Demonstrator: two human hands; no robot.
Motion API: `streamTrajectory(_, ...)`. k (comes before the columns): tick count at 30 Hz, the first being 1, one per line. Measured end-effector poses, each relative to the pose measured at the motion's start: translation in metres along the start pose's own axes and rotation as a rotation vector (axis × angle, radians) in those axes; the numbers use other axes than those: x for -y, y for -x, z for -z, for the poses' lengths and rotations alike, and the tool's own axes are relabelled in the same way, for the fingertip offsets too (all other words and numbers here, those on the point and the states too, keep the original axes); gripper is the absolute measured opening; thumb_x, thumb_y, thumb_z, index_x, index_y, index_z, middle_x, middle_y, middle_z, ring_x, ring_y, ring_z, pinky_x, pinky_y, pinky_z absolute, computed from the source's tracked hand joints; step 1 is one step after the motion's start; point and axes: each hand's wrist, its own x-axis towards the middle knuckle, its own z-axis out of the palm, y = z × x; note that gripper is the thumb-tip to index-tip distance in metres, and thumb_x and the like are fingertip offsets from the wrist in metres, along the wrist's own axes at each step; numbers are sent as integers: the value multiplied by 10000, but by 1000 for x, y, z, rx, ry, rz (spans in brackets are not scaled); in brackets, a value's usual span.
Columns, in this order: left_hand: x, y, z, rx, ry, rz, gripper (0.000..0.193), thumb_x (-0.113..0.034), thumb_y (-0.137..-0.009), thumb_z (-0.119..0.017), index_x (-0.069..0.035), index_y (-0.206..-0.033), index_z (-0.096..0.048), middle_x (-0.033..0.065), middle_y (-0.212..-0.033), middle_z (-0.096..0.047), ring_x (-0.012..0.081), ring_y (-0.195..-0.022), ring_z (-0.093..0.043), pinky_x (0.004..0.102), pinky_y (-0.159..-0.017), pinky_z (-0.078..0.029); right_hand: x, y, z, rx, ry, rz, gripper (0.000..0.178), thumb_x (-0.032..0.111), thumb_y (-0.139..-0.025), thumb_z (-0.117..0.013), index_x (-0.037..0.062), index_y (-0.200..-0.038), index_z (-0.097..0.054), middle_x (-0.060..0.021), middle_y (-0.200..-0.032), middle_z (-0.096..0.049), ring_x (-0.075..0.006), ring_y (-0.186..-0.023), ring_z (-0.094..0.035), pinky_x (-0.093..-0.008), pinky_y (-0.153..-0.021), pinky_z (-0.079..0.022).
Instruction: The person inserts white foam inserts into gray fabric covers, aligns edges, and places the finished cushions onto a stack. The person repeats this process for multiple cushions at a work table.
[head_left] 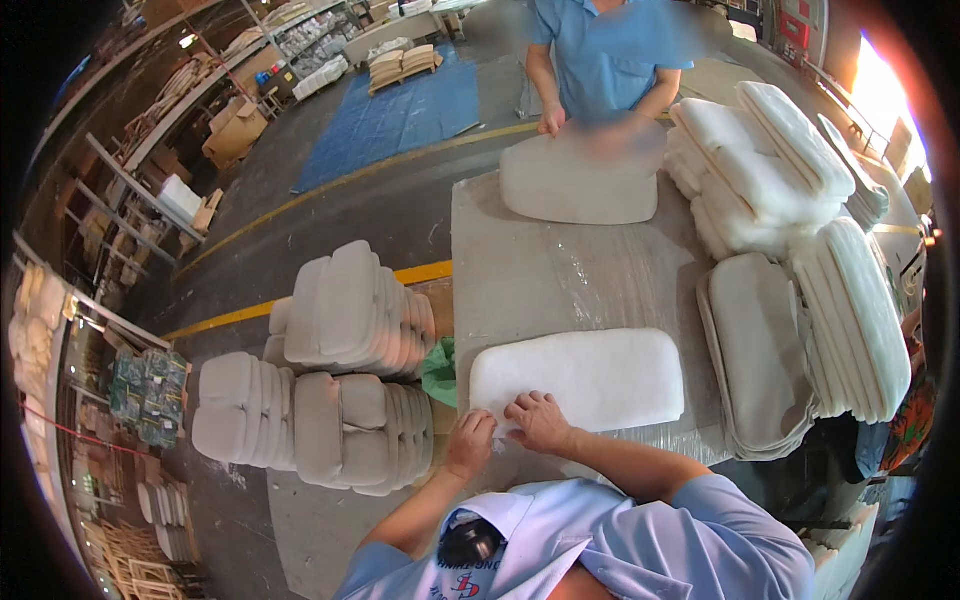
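Note:
A white, round-cornered padded cushion [580, 370] lies flat at the near edge of the table. My left hand [472, 443] is closed on its near left corner, with the fingertips pinched at the edge. Just right of it, my right hand [540, 422] has its fingers bent over the same corner and gripping there. Whatever lies between the fingertips is too small to make out. Across the table a co-worker in a blue shirt [600, 60] has both hands at a greyish-white cushion [580, 190].
Grey cushions [345, 310] stand stacked on the left, beside a green bag [440, 372] at the table's edge. On the right are grey covers [757, 350], white pads [850, 320] and a heap of fluffy white padding [765, 165]. Plastic film covers part of the table [570, 280].

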Motion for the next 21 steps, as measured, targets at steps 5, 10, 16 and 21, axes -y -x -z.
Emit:
streamTrajectory(5, 8, 4, -10, -25, -33, 71, 208, -97, -906, -706, -49, -1108, -710, 166, -1222, -691, 397, -1173, -638, 489, -1042, -512, -15, -5, -21, -139, 10, 14, 152, 257, -925, -700, 162, -1038, -667, -86, -1082, -649, -335, -1063, -622, -520, -883, -479)
streamTrajectory(10, 14, 5, -9, -19, -32, 101, 214, -33, -877, -726, -47, -1090, -722, 134, -1244, -692, 374, -1181, -637, 478, -1054, -508, -13, -7, -18, -206, -95, 37, 72, 201, -916, -711, 159, -961, -673, -48, -1026, -648, -317, -1014, -605, -489, -878, -452)
streamTrajectory(16, 22, 11, -10, -59, 95, 93, 170, 17, -864, -702, -48, -1021, -708, 120, -1226, -695, 356, -1184, -652, 454, -1017, -538, -20, -5, -11, -171, -179, 49, 51, 197, -906, -724, 178, -950, -708, -17, -1031, -663, -287, -1057, -601, -470, -906, -436)
streamTrajectory(21, 19, 18, -9, -68, 88, 80, 162, 19, -871, -701, -45, -1020, -700, 128, -1256, -692, 364, -1232, -648, 455, -1043, -538, -27, -4, -10, -180, -230, 113, 55, 192, -875, -755, 212, -906, -715, 23, -1033, -663, -261, -1056, -599, -455, -909, -433)
